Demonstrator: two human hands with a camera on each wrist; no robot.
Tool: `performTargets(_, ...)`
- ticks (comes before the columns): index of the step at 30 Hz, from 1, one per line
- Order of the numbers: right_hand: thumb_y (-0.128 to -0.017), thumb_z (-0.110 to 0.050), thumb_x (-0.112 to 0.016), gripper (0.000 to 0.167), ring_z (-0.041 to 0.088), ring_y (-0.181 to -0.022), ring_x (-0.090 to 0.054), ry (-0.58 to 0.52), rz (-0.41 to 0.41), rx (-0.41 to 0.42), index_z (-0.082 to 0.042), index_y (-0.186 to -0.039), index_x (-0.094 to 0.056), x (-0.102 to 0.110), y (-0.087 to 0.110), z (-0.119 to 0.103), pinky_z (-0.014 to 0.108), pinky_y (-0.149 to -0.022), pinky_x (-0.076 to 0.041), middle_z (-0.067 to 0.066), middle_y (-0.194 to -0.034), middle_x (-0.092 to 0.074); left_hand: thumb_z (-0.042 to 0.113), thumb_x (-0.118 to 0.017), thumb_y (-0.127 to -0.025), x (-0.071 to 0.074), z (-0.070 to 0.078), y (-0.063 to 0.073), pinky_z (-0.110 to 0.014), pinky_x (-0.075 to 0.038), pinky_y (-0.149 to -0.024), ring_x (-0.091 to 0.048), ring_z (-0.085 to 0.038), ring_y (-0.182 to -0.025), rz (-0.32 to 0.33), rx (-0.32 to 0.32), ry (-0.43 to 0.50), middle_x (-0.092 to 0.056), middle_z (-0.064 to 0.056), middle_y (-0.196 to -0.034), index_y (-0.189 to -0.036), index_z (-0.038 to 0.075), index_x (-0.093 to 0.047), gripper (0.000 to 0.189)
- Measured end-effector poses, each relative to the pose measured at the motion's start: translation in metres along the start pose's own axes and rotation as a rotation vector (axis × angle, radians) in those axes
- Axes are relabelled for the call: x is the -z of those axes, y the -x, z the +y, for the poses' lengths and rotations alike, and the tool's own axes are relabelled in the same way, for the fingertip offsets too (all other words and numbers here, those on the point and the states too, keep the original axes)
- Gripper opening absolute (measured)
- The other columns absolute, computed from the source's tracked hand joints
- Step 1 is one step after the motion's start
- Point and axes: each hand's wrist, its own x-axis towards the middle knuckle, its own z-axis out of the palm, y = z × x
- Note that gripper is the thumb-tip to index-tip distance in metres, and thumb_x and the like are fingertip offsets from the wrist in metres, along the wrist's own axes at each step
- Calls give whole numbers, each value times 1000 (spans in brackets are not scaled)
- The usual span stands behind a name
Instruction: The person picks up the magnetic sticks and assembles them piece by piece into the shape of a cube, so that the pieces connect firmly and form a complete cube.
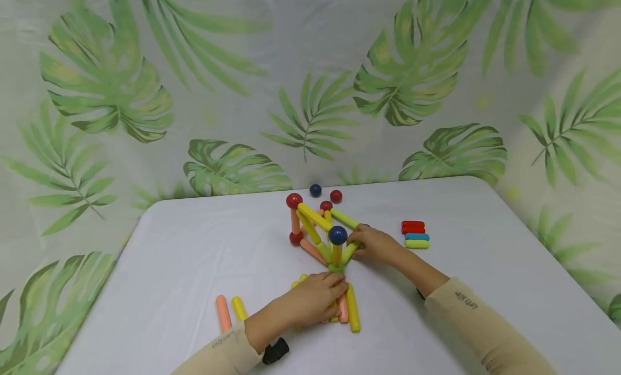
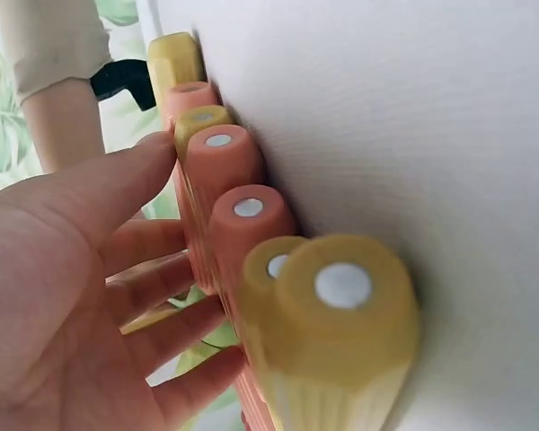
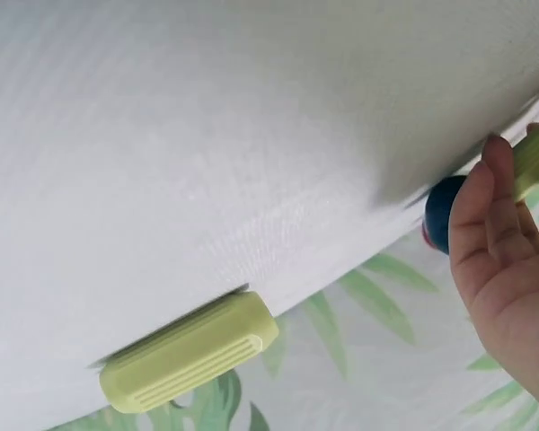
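A frame of magnetic sticks and balls stands mid-table, with a blue ball point(image 1: 337, 235) atop a yellow stick point(image 1: 337, 255) and a red ball point(image 1: 294, 200) at its upper left corner. My right hand point(image 1: 372, 244) is at the frame's right side, pinching a light green stick point(image 3: 535, 158) between thumb and fingers. Beyond those fingers, a dark blue ball point(image 3: 441, 214) is partly hidden. My left hand point(image 1: 316, 298) is in front of the frame, beside a row of pink and yellow sticks point(image 2: 251, 211). Its extended fingers and thumb touch the row's side.
Short red, blue and green sticks point(image 1: 417, 244) lie on the right. Behind the frame sit a loose blue ball point(image 1: 315, 190) and a red ball point(image 1: 336, 196). A pink stick point(image 1: 223, 313) and a yellow stick point(image 1: 239, 308) lie near my left forearm.
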Motion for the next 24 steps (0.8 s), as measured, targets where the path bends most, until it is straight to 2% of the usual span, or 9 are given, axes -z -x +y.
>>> performTargets(5, -71, -19, -77, 24, 12, -73, -46, 41, -8, -25, -15, -93, -69, -3, 4, -8, 26, -65, -43, -4, -83, -51, 41, -62, -82, 0, -2, 4, -29, -38, -92, -43, -15, -112, 39, 16, 48, -46, -4, -123, -123, 8, -53, 54)
performTargets(8, -71, -20, -76, 24, 12, -72, -45, 36, -11, -29, -15, -93, -69, -4, 7, -13, 26, -62, -42, -4, -82, -51, 46, -66, -77, 0, -2, 6, -23, -38, -89, -43, -13, -104, 47, 35, 129, -45, -3, -116, -119, 8, -55, 57)
performTargets(12, -72, -21, -76, 23, 11, -73, -45, 33, -2, -39, -14, -92, -69, -7, 7, -19, 26, -62, -42, -5, -81, -50, 49, -66, -75, -1, 0, 10, -25, -36, -93, -41, -16, -110, 45, 79, 214, -41, -7, -123, -121, 7, -53, 63)
performTargets(15, -72, -24, -76, 23, 11, -71, -44, 55, 9, -52, -16, -92, -69, -10, 6, -22, 25, -60, -41, -6, -79, -49, 51, -65, -75, -2, 2, 11, -27, -36, -94, -40, -18, -114, 51, 109, 214, -40, -9, -127, -122, 6, -51, 66)
performTargets(22, -72, -26, -75, 23, 10, -67, -43, 113, 49, -57, -15, -91, -68, -17, 4, -36, 26, -54, -39, -4, -79, -49, 57, -65, -71, -8, 1, 17, -22, -43, -76, -44, -9, -89, -3, 178, 275, -45, -1, -103, -119, 8, -54, 70)
performTargets(24, -73, -27, -75, 23, 10, -64, -43, 135, 62, -58, -16, -92, -68, -19, 2, -41, 27, -51, -39, -4, -79, -49, 59, -63, -72, -9, -1, 19, -23, -44, -75, -44, -10, -89, -4, 173, 281, -45, -1, -104, -120, 8, -54, 70)
